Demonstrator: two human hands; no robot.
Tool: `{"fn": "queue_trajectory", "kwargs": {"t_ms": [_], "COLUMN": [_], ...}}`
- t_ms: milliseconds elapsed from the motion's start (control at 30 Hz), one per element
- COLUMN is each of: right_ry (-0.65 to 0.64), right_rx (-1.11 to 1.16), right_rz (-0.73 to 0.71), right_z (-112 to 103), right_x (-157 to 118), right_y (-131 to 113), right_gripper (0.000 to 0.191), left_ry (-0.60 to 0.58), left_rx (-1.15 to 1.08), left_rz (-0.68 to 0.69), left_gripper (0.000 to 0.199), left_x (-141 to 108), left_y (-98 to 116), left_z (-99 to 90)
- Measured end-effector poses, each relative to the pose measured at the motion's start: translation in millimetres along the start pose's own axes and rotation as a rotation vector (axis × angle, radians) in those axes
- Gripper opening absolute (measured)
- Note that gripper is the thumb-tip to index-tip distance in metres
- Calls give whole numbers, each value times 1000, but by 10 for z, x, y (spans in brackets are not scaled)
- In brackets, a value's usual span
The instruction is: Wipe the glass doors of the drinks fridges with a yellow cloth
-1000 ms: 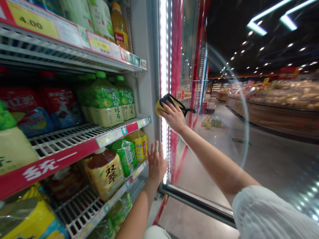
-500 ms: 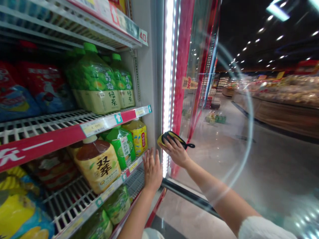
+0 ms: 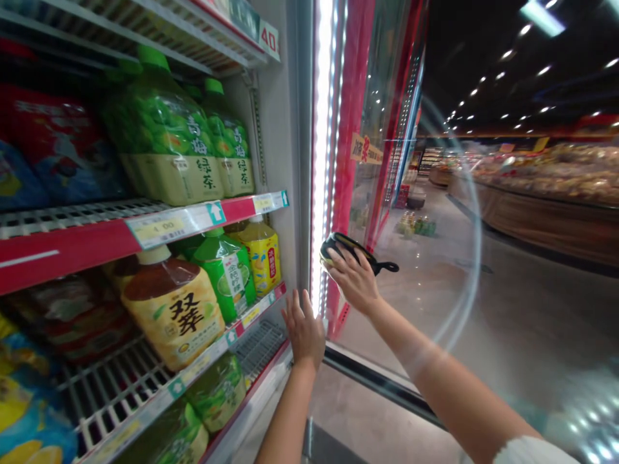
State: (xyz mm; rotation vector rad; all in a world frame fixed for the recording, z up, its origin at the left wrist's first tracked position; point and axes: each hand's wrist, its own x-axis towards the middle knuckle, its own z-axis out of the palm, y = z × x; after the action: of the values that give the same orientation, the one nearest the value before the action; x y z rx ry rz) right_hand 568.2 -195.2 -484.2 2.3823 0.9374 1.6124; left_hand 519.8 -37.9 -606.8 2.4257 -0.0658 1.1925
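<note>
My right hand (image 3: 354, 277) grips a black-and-yellow hand-sized pad (image 3: 345, 246) with a black loop at its end. The pad is up against the glass door beside the bright light strip (image 3: 321, 161); whether it touches the glass I cannot tell. My left hand (image 3: 305, 328) has its fingers apart and holds nothing, close to the cooler's side frame and the right end of the lower shelf. Nearest to it on that shelf are a yellow drink bottle (image 3: 261, 256) and a green bottle (image 3: 226, 274).
Larger green tea bottles (image 3: 167, 135) fill the shelf above, with red packs (image 3: 62, 148) to their left. A big brown tea bottle (image 3: 176, 309) stands lower down. Through the transparent door (image 3: 411, 322) show the shop floor and a produce stand (image 3: 546, 200).
My right hand and the pad have moved slightly right and up, and the pad has tilted. My left hand has shifted a little right. The shelves appear further left and higher.
</note>
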Motion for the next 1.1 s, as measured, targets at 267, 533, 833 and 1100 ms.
{"fn": "queue_trajectory", "kwargs": {"t_ms": [267, 533, 833, 1100], "right_ry": [-50, -172, -152, -119], "right_rx": [5, -32, -225, -258], "right_rz": [-203, -108, 184, 135], "right_z": [402, -174, -263, -460], "right_x": [-862, -716, -1695, -1234], "right_y": [-417, 146, -172, 315], "right_gripper": [22, 49, 56, 56], "left_ry": [19, 67, 207, 408], "left_rx": [-19, -106, -313, -372], "left_rz": [65, 174, 218, 158], "left_gripper": [75, 77, 70, 62], "left_x": [-173, -69, 338, 703], "left_y": [-19, 173, 566, 925], "left_z": [41, 260, 438, 380]}}
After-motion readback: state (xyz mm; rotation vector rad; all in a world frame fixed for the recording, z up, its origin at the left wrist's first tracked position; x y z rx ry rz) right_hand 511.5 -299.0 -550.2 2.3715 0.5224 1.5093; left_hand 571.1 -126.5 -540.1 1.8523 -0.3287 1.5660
